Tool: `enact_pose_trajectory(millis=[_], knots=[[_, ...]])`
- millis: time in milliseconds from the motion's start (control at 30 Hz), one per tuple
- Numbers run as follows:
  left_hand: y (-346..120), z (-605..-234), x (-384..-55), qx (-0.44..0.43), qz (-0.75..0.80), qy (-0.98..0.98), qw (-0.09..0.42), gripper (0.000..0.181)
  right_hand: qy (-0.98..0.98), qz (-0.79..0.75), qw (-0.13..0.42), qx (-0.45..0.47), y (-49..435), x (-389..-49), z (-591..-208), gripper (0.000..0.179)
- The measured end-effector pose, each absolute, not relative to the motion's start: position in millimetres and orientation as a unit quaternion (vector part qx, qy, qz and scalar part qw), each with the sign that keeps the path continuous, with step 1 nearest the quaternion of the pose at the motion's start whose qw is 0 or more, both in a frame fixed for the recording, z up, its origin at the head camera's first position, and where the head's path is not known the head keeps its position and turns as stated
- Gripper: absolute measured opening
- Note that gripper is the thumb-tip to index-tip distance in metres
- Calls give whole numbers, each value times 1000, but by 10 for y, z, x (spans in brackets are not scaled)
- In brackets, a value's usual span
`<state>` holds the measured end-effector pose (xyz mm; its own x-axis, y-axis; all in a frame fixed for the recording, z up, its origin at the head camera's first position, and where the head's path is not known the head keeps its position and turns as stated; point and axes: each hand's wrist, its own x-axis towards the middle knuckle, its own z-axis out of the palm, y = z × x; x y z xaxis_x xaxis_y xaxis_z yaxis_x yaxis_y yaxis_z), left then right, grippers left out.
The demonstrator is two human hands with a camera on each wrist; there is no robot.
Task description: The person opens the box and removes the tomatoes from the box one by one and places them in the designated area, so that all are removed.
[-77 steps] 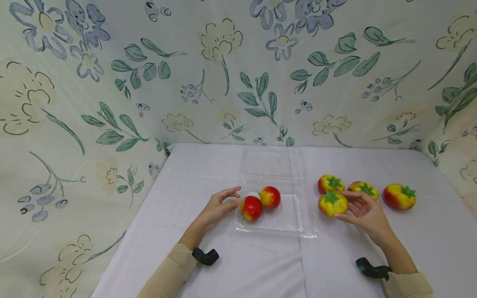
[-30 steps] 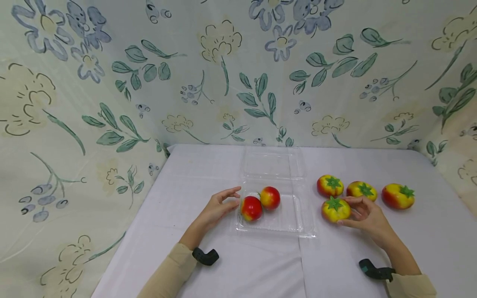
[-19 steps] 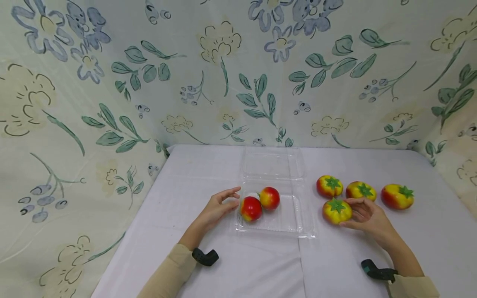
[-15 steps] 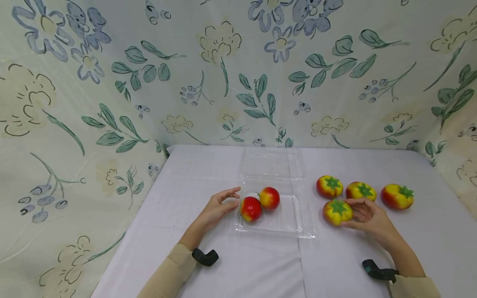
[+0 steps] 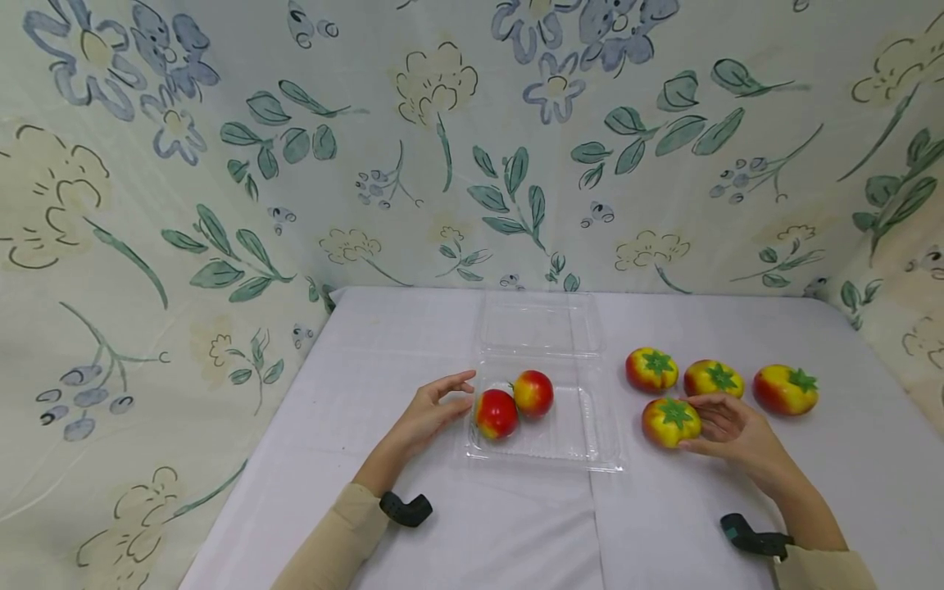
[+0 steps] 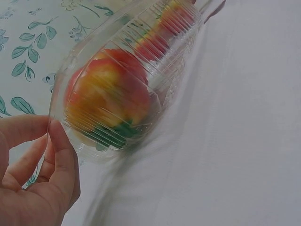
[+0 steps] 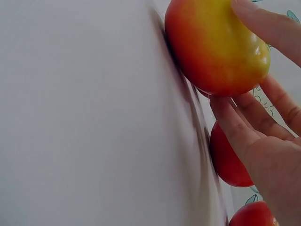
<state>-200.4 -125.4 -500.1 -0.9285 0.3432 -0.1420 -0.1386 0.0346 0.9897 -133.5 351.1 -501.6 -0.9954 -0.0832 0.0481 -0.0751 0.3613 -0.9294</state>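
Note:
In the head view, my left hand is at the left side of an open clear plastic clamshell box. In the left wrist view its thumb and fingers pinch the box's rim. Inside the box lie two red-and-yellow tomatoes, green leaves mostly hidden. My right hand holds another tomato, its green star-shaped leaves facing up. From the right wrist view, the thumb lies on one side of this tomato and fingertips on the opposite side. It appears to be on or just above the table.
Behind the right hand, three more tomatoes stand in a row: one at left, one in the middle, one at right. The box's lid is folded back toward the flowered curtain. White cloth covers the table.
My right hand has shifted with its tomato slightly toward me and to the right, away from the tomato behind. My left hand and the box have stayed in place.

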Motion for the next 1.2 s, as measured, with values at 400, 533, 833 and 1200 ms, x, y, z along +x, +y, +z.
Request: enact_pose_trajectory(millis=[400,533,833,1200], knots=[[-1257,-4992,-1999,65,690,699,176,52,796,-602,-13,-61,3548,-1335,-5001,61],[-1258,-4997,-2000,70,688,701,173,52,769,-635,-9,-68,3554,-1329,-4949,60],[-1258,-5019,-2011,70,687,702,176,51,751,-655,-34,-72,3556,-1336,-4840,58],[-1258,-5013,-2006,65,690,699,175,50,746,-657,-65,-85,3443,-1368,-4665,58]])
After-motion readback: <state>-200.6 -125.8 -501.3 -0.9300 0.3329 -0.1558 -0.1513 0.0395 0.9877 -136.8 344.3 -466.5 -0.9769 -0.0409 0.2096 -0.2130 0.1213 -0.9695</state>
